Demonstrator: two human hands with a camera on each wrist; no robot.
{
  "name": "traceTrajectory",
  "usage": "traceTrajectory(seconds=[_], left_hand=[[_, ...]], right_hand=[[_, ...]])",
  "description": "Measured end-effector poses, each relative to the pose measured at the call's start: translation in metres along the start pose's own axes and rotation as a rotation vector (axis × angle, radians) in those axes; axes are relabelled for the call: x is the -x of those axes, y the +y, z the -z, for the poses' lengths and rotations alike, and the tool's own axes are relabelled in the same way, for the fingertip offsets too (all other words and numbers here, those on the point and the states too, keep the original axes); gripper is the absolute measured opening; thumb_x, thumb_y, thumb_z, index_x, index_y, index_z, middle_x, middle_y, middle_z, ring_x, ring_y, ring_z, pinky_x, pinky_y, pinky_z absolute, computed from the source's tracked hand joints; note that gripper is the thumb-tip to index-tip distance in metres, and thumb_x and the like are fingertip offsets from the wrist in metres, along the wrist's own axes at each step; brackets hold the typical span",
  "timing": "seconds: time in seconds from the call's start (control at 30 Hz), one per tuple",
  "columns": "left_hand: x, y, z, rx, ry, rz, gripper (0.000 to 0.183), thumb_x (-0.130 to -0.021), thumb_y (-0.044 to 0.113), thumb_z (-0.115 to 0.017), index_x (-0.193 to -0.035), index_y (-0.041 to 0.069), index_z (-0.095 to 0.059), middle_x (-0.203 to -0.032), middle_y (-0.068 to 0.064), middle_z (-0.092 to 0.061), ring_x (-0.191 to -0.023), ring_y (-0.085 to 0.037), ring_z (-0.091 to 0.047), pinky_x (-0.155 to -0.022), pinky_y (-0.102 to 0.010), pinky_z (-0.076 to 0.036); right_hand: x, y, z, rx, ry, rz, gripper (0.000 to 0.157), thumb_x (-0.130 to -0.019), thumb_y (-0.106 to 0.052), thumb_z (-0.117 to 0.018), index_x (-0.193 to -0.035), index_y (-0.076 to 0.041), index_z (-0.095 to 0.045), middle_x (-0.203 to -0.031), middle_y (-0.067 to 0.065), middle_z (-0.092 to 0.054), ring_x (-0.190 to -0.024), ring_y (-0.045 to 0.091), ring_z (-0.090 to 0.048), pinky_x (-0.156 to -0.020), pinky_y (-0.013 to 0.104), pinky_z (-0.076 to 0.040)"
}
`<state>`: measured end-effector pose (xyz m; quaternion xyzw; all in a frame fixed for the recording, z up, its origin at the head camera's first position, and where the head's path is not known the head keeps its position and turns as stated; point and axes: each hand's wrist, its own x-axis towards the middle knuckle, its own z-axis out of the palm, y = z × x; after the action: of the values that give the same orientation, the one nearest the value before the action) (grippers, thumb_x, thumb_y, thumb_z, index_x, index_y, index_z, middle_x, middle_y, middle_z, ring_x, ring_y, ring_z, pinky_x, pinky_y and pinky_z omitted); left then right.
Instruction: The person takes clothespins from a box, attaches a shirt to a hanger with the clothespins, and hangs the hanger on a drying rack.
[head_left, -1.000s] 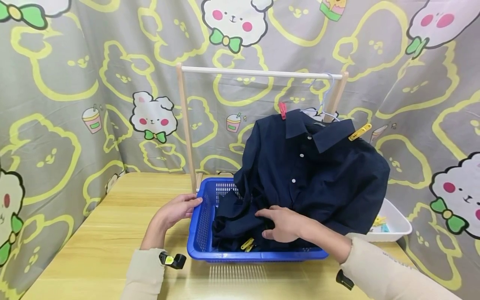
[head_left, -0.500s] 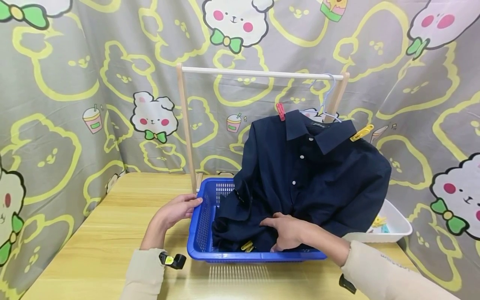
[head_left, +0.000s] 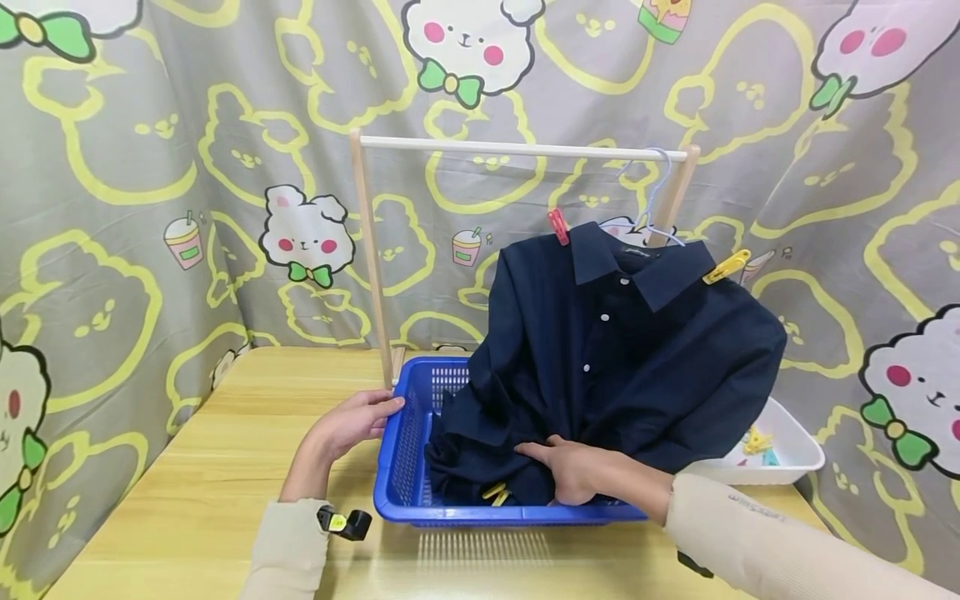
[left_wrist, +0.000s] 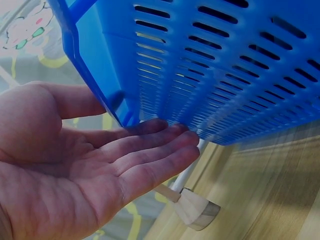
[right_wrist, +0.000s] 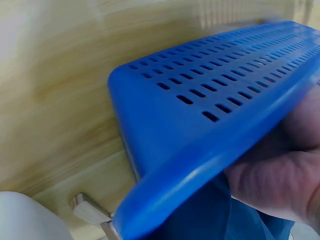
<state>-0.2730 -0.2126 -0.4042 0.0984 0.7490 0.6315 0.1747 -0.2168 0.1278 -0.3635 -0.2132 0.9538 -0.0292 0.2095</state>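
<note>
A dark navy button-up shirt (head_left: 551,308) hangs from a pale blue hanger (head_left: 651,200), its lower part bunched inside a blue plastic basket (head_left: 384,467). A red clothespin (head_left: 558,226) and a yellow clothespin (head_left: 727,267) sit at its shoulders. My left hand (head_left: 360,421) holds the basket's left side, thumb over the rim and fingers against the perforated outer wall in the left wrist view. Inside the front rim, my right hand (head_left: 573,469) presses down on the shirt, index finger extended. Its other fingertips are hidden. Another yellow clothespin (head_left: 497,494) lies among the folds.
The hanger hooks over the white bar (head_left: 487,147) of a wooden-post rack (head_left: 370,250) behind the basket. At right, partly behind the shirt, stands a white bin (head_left: 798,454) with several clothespins. Everything rests on a wood-grain table (head_left: 202,475) before a patterned curtain (head_left: 225,83).
My right hand has sunk lower into the basket, pressing the shirt's folds down. The shirt's collar has dropped slightly and the red clothespin leans further left. My left hand stays on the rim.
</note>
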Motion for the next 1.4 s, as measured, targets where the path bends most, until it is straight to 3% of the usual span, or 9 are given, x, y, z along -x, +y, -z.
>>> traceTrajectory(seconds=[0.3, 0.57, 0.77, 0.93, 1.1, 1.3, 1.4], left_hand=[[-0.002, -0.003, 0.001, -0.001, -0.011, -0.009, 0.054, -0.101, 0.028, -0.047, -0.137, -0.011, -0.035, -0.123, -0.026, -0.056, -0.11, -0.031, -0.06, -0.095, -0.041, -0.046], [-0.002, -0.005, 0.002, 0.0, -0.004, -0.004, 0.056, -0.1, 0.029, -0.049, -0.138, -0.01, -0.035, -0.124, -0.026, -0.056, -0.111, -0.031, -0.06, -0.095, -0.041, -0.046], [-0.001, -0.003, 0.002, -0.001, -0.006, -0.002, 0.056, -0.1, 0.029, -0.049, -0.138, -0.01, -0.035, -0.125, -0.026, -0.056, -0.112, -0.032, -0.059, -0.096, -0.041, -0.045], [0.0, -0.002, 0.002, -0.002, -0.011, -0.004, 0.056, -0.1, 0.029, -0.048, -0.138, -0.01, -0.034, -0.126, -0.027, -0.055, -0.113, -0.033, -0.058, -0.096, -0.042, -0.045], [0.0, -0.002, 0.002, 0.0, -0.009, 0.002, 0.056, -0.1, 0.028, -0.048, -0.139, -0.009, -0.034, -0.126, -0.027, -0.054, -0.113, -0.033, -0.058, -0.097, -0.042, -0.045], [0.0, -0.001, 0.0, 0.012, -0.014, 0.003, 0.056, -0.101, 0.028, -0.047, -0.14, -0.01, -0.032, -0.127, -0.028, -0.054, -0.113, -0.033, -0.058, -0.095, -0.04, -0.046], [0.0, 0.0, 0.0, 0.013, -0.016, 0.003, 0.056, -0.101, 0.028, -0.046, -0.14, -0.01, -0.031, -0.127, -0.028, -0.054, -0.113, -0.033, -0.058, -0.095, -0.04, -0.046]], right_hand=[[-0.006, 0.0, -0.005, 0.073, 0.007, 0.003, 0.075, -0.078, -0.016, -0.077, -0.142, -0.026, -0.037, -0.126, 0.011, -0.047, -0.097, 0.021, -0.056, -0.084, 0.036, -0.047], [-0.013, -0.002, -0.008, 0.089, 0.036, -0.004, 0.054, -0.077, -0.003, -0.071, -0.12, -0.028, -0.049, -0.116, 0.009, -0.054, -0.1, 0.02, -0.054, -0.078, 0.035, -0.047], [-0.011, 0.003, -0.009, 0.025, 0.141, 0.108, 0.032, -0.072, -0.01, -0.076, -0.093, -0.023, -0.054, -0.09, 0.002, -0.055, -0.082, 0.018, -0.052, -0.071, 0.032, -0.044], [-0.011, 0.008, -0.008, -0.011, 0.23, 0.228, 0.029, -0.067, -0.015, -0.082, -0.073, -0.018, -0.054, -0.071, -0.004, -0.048, -0.069, 0.015, -0.047, -0.061, 0.027, -0.041], [-0.014, 0.01, -0.006, -0.021, 0.292, 0.33, 0.035, -0.063, -0.013, -0.082, -0.056, -0.018, -0.048, -0.055, -0.01, -0.038, -0.054, 0.007, -0.04, -0.05, 0.02, -0.035], [-0.013, 0.009, -0.004, 0.009, 0.336, 0.382, 0.038, -0.065, 0.004, -0.065, -0.053, -0.019, -0.037, -0.051, -0.013, -0.019, -0.048, 0.006, -0.018, -0.045, 0.021, -0.016], [-0.013, 0.009, -0.003, 0.007, 0.357, 0.399, 0.036, -0.063, 0.009, -0.055, -0.055, -0.018, -0.034, -0.054, -0.013, -0.014, -0.051, 0.008, -0.012, -0.046, 0.023, -0.013]])
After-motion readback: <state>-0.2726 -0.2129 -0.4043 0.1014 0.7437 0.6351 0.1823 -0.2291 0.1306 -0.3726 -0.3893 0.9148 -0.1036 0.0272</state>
